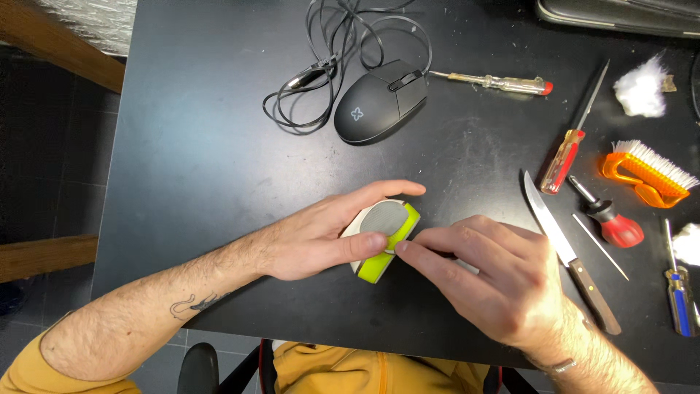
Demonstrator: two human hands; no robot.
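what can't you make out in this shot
Head view only:
- Small green and grey device: most of its body is covered by the left hand and right hand.
- Right fingertips: any tool pinched there is hidden.
- Grey case: cut off by the top edge.
- Blue-handled screwdriver: partly cut off by the right edge.

Home repair bench: black table [204, 146] strewn with screwdrivers [563, 157], knife [565, 248], orange brush [645, 175], wired computer mouse [380, 102].
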